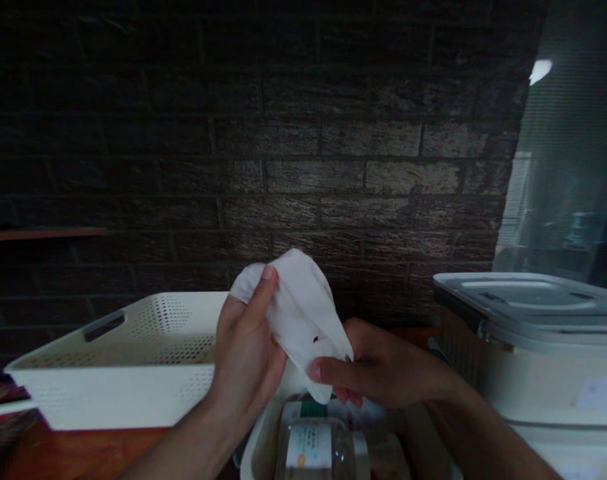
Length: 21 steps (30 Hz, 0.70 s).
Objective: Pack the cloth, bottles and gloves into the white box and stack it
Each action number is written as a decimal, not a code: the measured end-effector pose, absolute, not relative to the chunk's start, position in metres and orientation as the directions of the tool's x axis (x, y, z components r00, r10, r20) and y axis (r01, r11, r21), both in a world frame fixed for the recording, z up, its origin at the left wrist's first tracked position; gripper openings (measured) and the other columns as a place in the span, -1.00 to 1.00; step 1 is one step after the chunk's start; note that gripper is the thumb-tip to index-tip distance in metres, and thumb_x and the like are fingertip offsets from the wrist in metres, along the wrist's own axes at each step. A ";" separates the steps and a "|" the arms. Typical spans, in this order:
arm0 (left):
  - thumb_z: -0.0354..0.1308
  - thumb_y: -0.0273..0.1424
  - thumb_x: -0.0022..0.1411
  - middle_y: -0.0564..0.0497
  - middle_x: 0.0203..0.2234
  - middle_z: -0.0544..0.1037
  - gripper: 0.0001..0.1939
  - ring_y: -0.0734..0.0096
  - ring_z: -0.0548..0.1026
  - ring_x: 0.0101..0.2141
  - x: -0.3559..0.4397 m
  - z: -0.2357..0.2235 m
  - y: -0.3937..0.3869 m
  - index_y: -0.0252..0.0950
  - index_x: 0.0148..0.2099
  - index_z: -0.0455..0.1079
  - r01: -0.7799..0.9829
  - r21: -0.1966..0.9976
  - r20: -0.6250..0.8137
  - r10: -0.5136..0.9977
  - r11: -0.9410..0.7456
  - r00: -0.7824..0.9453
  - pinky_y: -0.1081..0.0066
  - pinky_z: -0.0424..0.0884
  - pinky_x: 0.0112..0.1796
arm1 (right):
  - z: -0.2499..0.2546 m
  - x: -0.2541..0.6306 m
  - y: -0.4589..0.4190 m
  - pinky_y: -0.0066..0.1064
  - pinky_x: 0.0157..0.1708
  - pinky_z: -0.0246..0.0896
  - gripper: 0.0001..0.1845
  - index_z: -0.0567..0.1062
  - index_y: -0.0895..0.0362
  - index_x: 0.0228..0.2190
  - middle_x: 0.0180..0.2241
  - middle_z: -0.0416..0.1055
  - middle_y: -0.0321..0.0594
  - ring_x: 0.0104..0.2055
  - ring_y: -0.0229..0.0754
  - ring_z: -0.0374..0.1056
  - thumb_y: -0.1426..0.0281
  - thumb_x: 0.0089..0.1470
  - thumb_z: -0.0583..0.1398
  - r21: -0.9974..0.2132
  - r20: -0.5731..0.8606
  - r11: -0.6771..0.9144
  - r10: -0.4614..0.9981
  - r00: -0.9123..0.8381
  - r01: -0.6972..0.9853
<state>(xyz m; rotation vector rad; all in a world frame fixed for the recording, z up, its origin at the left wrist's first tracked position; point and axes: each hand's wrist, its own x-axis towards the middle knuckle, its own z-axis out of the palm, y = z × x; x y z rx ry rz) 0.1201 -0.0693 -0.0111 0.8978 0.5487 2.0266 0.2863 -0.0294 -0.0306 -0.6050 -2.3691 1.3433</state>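
Both my hands hold up a thin, soft white cloth (306, 300), limp and creased, in front of the brick wall. A small dark spot shows near its lower part. My left hand (248, 333) grips its upper left side, thumb on top and fingers behind. The lower right corner is pinched between the thumb and fingers of my right hand (353, 367). Whether it is fabric or a paper wipe I cannot tell. Below the hands, a clear jar (308, 447) with a white label lies in a white bin (256, 447) among other packages.
To the left, a white perforated basket (118, 393) rests on a reddish-brown wooden surface (93, 453). A lidded beige storage box (533, 373) stands at the right on another pale box. The dark brick wall (303, 167) rises close behind, with a glass pane (568, 173) at right.
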 end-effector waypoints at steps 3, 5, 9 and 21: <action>0.26 -0.40 0.40 -0.15 0.08 0.65 -0.75 0.24 0.64 0.03 0.108 0.000 -0.065 -0.33 0.08 0.58 -0.508 0.639 0.388 0.812 -0.578 -0.436 0.46 0.63 -0.06 | -0.029 0.288 -0.032 -0.56 -0.56 0.12 -0.61 0.46 0.19 -0.46 -0.57 0.36 -0.36 -0.57 -0.37 0.24 0.18 0.32 0.20 -0.842 -0.012 0.467 0.486 -0.874 0.272; 0.22 -0.42 0.42 -0.17 0.09 0.64 -0.77 0.24 0.63 0.06 0.103 0.003 -0.063 -0.33 0.07 0.59 -0.501 0.644 0.367 0.808 -0.578 -0.461 0.45 0.62 -0.02 | -0.028 0.288 -0.033 -0.56 -0.55 0.14 -0.61 0.46 0.18 -0.46 -0.56 0.38 -0.34 -0.57 -0.36 0.27 0.18 0.32 0.18 -0.813 -0.050 0.489 0.481 -0.875 0.315; 0.18 -0.45 0.46 -0.19 0.06 0.65 -0.81 0.27 0.65 0.03 0.098 0.008 -0.058 -0.37 -0.01 0.60 -0.481 0.639 0.372 0.789 -0.600 -0.490 0.46 0.61 0.01 | -0.023 0.289 -0.036 -0.56 -0.57 0.13 -0.54 0.45 0.18 -0.51 -0.57 0.38 -0.32 -0.56 -0.35 0.27 0.15 0.34 0.15 -0.732 -0.098 0.551 0.499 -0.861 0.402; 0.32 -0.31 0.36 -0.27 0.02 0.66 -0.71 0.11 0.65 0.03 0.099 0.000 -0.055 -0.43 0.01 0.60 -0.400 0.736 0.437 0.835 -0.546 -0.335 0.34 0.60 0.01 | -0.023 0.304 -0.027 -0.37 -0.27 0.30 -0.30 0.60 0.11 -0.09 -0.14 0.59 -0.17 -0.15 -0.05 0.48 -0.12 -0.11 0.45 -0.606 0.110 0.646 0.646 -0.756 0.464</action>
